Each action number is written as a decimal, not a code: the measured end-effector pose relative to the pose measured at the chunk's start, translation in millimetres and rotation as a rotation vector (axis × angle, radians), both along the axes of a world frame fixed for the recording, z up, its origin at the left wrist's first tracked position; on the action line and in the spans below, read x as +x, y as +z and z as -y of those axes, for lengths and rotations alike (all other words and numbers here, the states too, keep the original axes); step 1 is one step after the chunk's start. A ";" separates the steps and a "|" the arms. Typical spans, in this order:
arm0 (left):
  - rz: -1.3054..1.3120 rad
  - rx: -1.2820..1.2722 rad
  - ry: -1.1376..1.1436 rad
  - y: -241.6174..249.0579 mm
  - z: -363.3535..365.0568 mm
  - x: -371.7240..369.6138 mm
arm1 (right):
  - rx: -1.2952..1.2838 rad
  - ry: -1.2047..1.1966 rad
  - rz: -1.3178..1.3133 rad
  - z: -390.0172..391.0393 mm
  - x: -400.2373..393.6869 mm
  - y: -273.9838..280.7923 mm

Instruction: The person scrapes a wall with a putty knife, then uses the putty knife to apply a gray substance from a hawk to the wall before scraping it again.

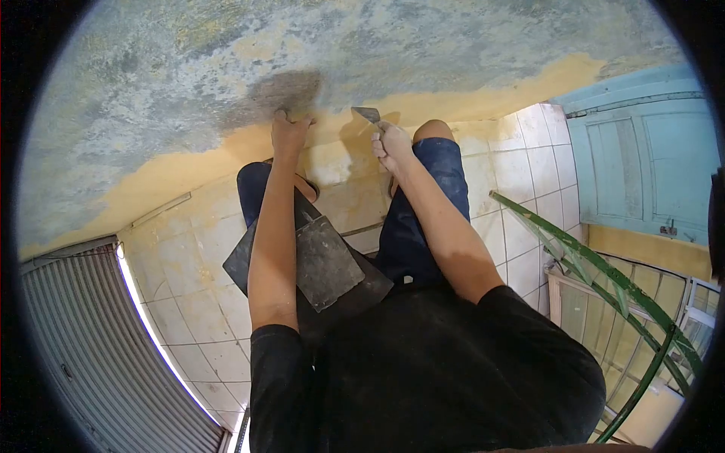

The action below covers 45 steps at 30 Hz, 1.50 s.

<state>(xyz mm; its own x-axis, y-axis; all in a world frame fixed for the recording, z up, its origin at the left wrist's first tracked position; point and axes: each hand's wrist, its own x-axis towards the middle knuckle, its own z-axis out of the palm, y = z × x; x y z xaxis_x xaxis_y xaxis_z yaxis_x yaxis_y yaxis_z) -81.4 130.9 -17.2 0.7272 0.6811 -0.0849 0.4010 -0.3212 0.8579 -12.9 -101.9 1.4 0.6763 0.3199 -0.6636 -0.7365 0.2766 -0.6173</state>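
- Right grip (392, 147): clenched around the handle of a small pointed trowel (366, 114). Fingers curled in, wrist roughly in line with the forearm.
- Trowel: grey blade out in front of the right grip, close to the yellow strip (423, 102) low on the wall. Can't confirm blade contact from this angle.
- Left grip (291, 134): up at the wall (423, 45), at the lower edge of a dark patch (285, 92). Thumb side faces the right grip. Can't tell if it's released or clenched on something; fingertips are too small to read.
- Wall: mottled grey-blue above, yellow strip below, uneven border between them.
- Lap: dark board (328, 264), greyish and scuffed on top, lying at an angle under the left forearm. Looks like a flat slab or plate, but the overlap makes it hard to be sure.
- Floor (204, 317): pale tiles with yellowish stains, between and around the legs.
- Right side: green curved metal bars (593, 260) near a light-blue door (642, 162).
- Left side: grey ribbed shutter (113, 351).
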 end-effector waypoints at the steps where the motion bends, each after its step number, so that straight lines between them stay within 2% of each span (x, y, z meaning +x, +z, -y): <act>1: -0.037 -0.019 -0.017 19.8 4.9 -2.8 | 0.083 -0.010 -0.033 -0.6 7.6 -24.2; 2: -0.069 -0.036 -0.032 31.5 8.0 -3.1 | 0.167 -0.018 -0.061 -0.4 12.9 -37.4; 6: -0.067 0.049 -0.027 -10.7 -5.8 5.8 | 0.218 0.008 -0.048 3.0 1.1 -16.9; 8: 0.025 0.035 0.017 -12.7 -2.8 4.9 | 0.107 -0.018 -0.023 1.5 -3.1 0.3; 11: 0.042 -0.036 0.015 -33.1 -9.9 9.1 | 0.061 0.001 0.012 -3.3 2.4 -6.0; 14: -0.048 -0.061 0.002 1.1 0.9 3.6 | 0.093 0.011 -0.026 -1.0 0.7 -5.5; 17: -0.100 0.040 -0.014 10.2 3.1 1.4 | 0.068 0.009 0.000 0.8 -6.6 17.5; 20: -0.106 0.021 -0.030 30.0 9.7 -3.7 | -0.005 -0.006 0.056 -5.8 -6.1 19.7; 23: 0.010 -0.044 -0.003 -4.1 -0.3 2.0 | 0.014 -0.019 0.013 -7.1 -2.2 10.1; 24: 0.011 -0.042 -0.001 -0.8 0.8 1.6 | 0.016 -0.017 0.014 -5.9 -4.0 12.2; 26: -0.102 0.256 0.006 5.4 4.1 1.0 | 0.060 -0.007 0.007 -1.5 -8.3 16.7; 27: -0.101 0.256 0.009 3.2 0.4 2.9 | 0.060 -0.005 0.008 -5.6 -5.8 11.8; 29: -0.067 -0.005 -0.022 -9.5 -3.3 3.9 | 0.028 -0.025 0.073 -8.2 -5.0 -6.7; 36: -0.041 0.041 -0.009 -8.4 -3.3 4.0 | 0.069 0.004 0.041 -3.8 -4.8 0.3; 38: 0.056 -0.057 0.009 -20.3 -5.0 5.2 | 0.114 -0.056 0.008 -7.1 -2.2 -12.4; 41: -0.044 -0.013 -0.003 -5.5 -1.2 3.1 | 0.184 -0.079 -0.040 -5.1 -4.4 -10.0; 45: -0.025 0.079 0.018 -3.3 -1.9 3.9 | 0.090 -0.021 0.013 -7.5 -7.2 11.2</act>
<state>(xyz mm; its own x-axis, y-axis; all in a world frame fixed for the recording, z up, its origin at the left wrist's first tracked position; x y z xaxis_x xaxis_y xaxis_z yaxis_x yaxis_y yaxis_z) -77.5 132.7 -20.5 0.7128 0.6997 -0.0482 0.4283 -0.3798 0.8199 -20.1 -94.4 12.6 0.6916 0.3636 -0.6242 -0.7223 0.3463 -0.5986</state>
